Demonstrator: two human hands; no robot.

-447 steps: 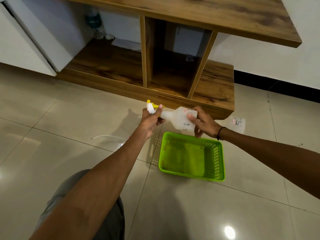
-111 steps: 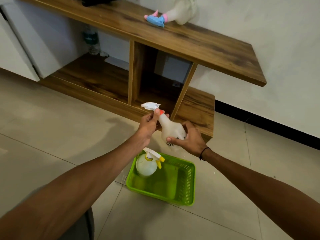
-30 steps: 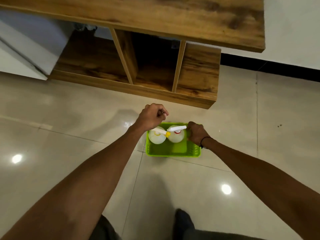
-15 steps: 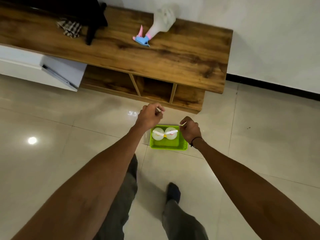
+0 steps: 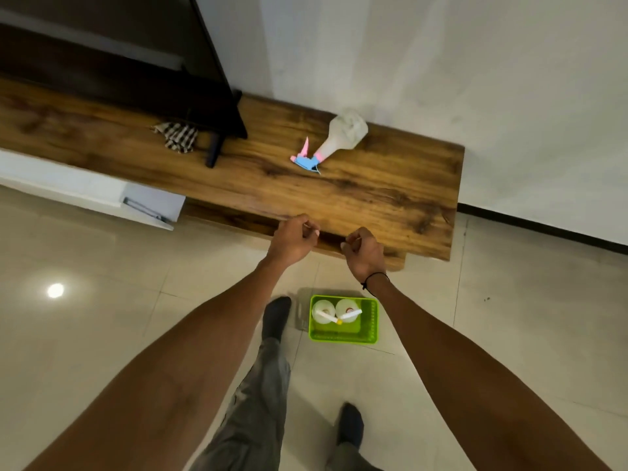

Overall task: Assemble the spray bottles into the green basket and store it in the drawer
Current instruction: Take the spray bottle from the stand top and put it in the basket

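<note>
The green basket [image 5: 368, 336] stands on the tiled floor between my forearms. Two white spray bottles stand upright in its left half: one with a yellow-tipped head [image 5: 323, 316] and one with a white head [image 5: 347, 310]. A third spray bottle [image 5: 339, 134] with a pink and blue head lies on its side on the wooden cabinet top [image 5: 373, 195]. My left hand [image 5: 293, 237] and my right hand [image 5: 365, 251] are loosely curled, holding nothing, raised in front of the cabinet's front edge, well above the basket.
A white drawer [image 5: 146, 207] sticks out open from the cabinet at the left. A dark TV [image 5: 142, 73], a checked cloth [image 5: 178, 136] and a black stick-like object [image 5: 213, 151] sit on the cabinet top. My socked feet [image 5: 277, 316] stand left of and behind the basket.
I have risen to standing, so the view is higher and the basket looks smaller. Both hands have left the basket's rim and risen toward the cabinet top.
</note>
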